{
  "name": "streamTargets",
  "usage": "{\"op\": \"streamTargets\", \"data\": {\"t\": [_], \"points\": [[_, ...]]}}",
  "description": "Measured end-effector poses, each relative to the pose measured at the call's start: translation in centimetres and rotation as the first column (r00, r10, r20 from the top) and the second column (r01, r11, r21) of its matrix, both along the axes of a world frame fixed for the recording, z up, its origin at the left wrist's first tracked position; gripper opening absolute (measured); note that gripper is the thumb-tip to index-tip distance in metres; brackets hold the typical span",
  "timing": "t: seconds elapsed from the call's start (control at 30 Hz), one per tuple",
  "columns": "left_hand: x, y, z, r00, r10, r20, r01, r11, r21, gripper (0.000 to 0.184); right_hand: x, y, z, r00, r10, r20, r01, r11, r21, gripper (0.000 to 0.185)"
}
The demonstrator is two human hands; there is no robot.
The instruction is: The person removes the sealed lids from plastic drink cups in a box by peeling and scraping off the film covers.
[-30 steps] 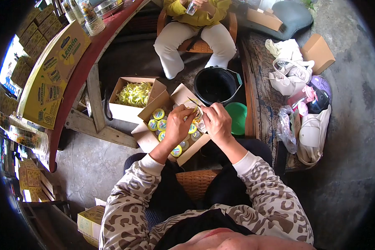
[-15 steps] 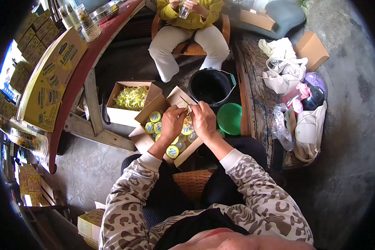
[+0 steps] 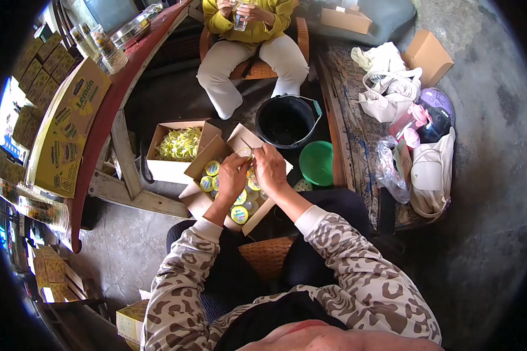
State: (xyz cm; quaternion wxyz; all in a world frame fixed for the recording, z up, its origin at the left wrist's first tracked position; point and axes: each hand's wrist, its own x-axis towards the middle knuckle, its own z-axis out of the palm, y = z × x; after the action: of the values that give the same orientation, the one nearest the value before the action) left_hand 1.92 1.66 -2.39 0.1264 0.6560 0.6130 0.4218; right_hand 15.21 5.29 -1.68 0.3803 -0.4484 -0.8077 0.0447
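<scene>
My left hand (image 3: 233, 176) and my right hand (image 3: 271, 171) meet above an open cardboard box (image 3: 196, 199). A thin, pointed, blade-like tool (image 3: 245, 143) sticks out from my right hand's closed fingers; its handle is hidden. My left fingers are pinched together right beside it, on something small that I cannot make out. Below the hands, the box holds several small cups with round yellow-and-white lids (image 3: 239, 214). Part of the cups is covered by my hands.
A carton of yellow strips (image 3: 178, 144) stands to the left, a black bucket (image 3: 284, 120) and green basin (image 3: 317, 164) to the right. Opposite sits a person in a yellow top (image 3: 257, 35), holding a clear cup (image 3: 240, 20). Bags (image 3: 430, 175) lie on the right-hand bench.
The whole view has shifted slightly, so most things sit further left. My hands stay close together over the box, the pointed tool still in the right one.
</scene>
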Motion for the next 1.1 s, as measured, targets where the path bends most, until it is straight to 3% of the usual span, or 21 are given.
{"op": "streamTargets", "data": {"t": [0.07,0.1,0.13,0.23,0.37,0.53,0.63,0.77,0.87,1.1], "points": [[0.7,-0.9,-0.2,0.998,-0.039,-0.051,0.043,0.996,0.078,0.017,0.3,1.0,-1.2,0.997,-0.037,-0.075,0.031,0.996,-0.088,0.004],[1.0,-1.4,0.3,0.999,-0.037,-0.011,0.037,0.999,0.024,0.015,0.4,1.2,-1.2,0.987,-0.077,-0.143,0.051,0.983,-0.176,0.005],[1.2,-1.6,0.8,0.999,-0.021,0.028,0.021,1.000,0.002,0.016,0.5,1.3,-1.2,0.960,-0.084,-0.268,0.024,0.975,-0.220,0.009],[1.3,-2.4,2.5,0.998,0.030,0.062,-0.030,1.000,-0.004,0.019,0.8,1.2,-0.3,0.939,0.014,-0.343,-0.113,0.956,-0.271,0.007],[0.8,-2.6,1.3,0.989,0.108,0.096,-0.113,0.992,0.049,0.022,0.6,0.1,0.3,0.934,0.100,-0.342,-0.189,0.953,-0.238,0.008],[1.1,-3.9,3.0,0.970,0.183,0.163,-0.171,0.982,-0.086,0.019,1.2,-0.6,1.3,0.941,0.134,-0.312,-0.180,0.976,-0.125,0.012],[0.8,-3.9,2.1,0.968,0.197,0.155,-0.207,0.977,0.053,0.014,1.6,-1.0,2.1,0.950,0.119,-0.290,-0.148,0.986,-0.082,0.012],[0.8,-3.8,2.5,0.957,0.280,0.077,-0.281,0.960,0.002,0.018,1.8,-1.9,2.6,0.959,0.160,-0.233,-0.166,0.986,-0.006,0.013],[0.6,-3.7,2.7,0.958,0.281,0.047,-0.282,0.959,0.004,0.017,1.7,-2.4,2.6,0.962,0.228,-0.148,-0.222,0.973,0.056,0.017],[1.2,-3.9,3.0,0.976,0.217,0.019,-0.217,0.976,0.022,0.016,1.3,-1.8,1.5,0.977,0.182,-0.109,-0.169,0.978,0.118,0.015]]}}
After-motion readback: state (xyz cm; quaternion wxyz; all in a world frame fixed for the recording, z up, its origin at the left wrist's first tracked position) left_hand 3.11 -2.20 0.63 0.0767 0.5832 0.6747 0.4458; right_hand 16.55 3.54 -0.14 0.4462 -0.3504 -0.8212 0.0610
